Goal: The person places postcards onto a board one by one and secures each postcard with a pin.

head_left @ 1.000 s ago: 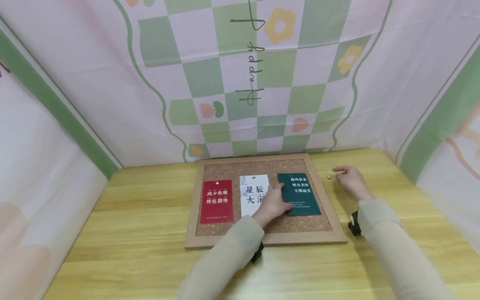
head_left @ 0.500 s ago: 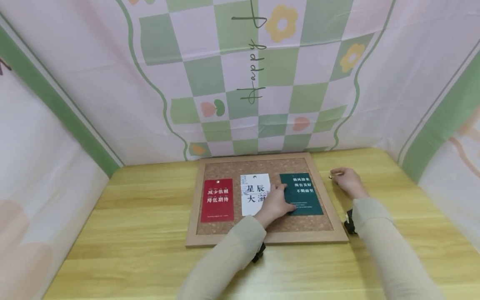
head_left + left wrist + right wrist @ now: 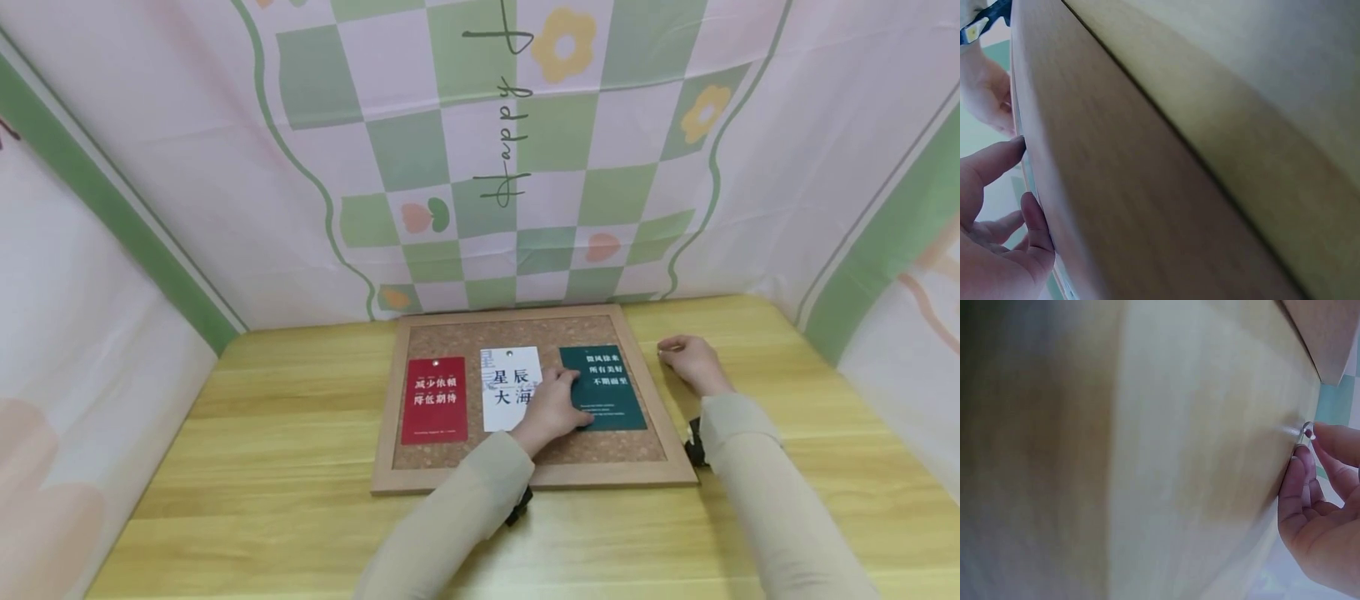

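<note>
My left hand (image 3: pixel 551 408) rests on a dark green card (image 3: pixel 611 392) with white writing, fingers spread and thumb near its lower left corner. That card lies on a wood-framed cork board (image 3: pixel 480 333). In the left wrist view the left fingertips (image 3: pixel 1007 150) touch down just beyond the frame's edge. Right of the board, my right hand (image 3: pixel 693 362) is low over the table. Its thumb and finger pinch a small shiny thumbtack (image 3: pixel 1307 430), seen in the right wrist view at the tabletop; in the head view the fingers mostly hide it.
On the board's left is a red card (image 3: pixel 435 417), with a white card (image 3: pixel 498 408) beside it, partly behind my left hand. Each has a round tack at its top. The wooden table (image 3: pixel 262 433) meets a patterned cloth (image 3: pixel 480 250) at the back.
My right hand has moved slightly left onto the thumbtack lying on the table and taken it between its fingers. The left hand stays on the green card.
</note>
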### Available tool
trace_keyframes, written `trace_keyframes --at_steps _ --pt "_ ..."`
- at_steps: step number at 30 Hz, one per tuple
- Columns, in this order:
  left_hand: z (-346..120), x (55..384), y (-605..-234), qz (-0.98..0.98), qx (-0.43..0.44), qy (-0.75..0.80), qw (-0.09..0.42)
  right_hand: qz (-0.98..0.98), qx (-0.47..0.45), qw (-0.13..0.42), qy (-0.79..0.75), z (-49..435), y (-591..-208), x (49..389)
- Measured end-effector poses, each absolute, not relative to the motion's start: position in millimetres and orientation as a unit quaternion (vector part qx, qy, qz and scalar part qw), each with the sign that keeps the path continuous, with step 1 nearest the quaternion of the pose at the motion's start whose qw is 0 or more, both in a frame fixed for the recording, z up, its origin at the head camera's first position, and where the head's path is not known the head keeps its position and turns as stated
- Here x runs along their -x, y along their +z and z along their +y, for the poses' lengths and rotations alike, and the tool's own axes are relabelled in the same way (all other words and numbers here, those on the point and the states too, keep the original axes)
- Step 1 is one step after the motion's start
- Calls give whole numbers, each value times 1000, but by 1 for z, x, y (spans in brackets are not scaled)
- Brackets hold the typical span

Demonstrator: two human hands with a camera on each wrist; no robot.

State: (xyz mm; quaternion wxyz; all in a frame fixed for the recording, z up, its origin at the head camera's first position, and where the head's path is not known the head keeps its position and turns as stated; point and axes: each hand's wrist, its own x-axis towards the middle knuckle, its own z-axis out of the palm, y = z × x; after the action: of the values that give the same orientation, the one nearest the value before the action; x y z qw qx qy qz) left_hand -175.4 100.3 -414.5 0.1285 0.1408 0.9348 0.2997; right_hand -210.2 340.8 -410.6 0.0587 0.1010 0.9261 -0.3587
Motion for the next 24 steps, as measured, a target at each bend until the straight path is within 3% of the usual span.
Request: trace_keyframes --at_steps 24 --pt "94 184 -411 921 -182 299 174 924 -109 67 -359 340 -413 212"
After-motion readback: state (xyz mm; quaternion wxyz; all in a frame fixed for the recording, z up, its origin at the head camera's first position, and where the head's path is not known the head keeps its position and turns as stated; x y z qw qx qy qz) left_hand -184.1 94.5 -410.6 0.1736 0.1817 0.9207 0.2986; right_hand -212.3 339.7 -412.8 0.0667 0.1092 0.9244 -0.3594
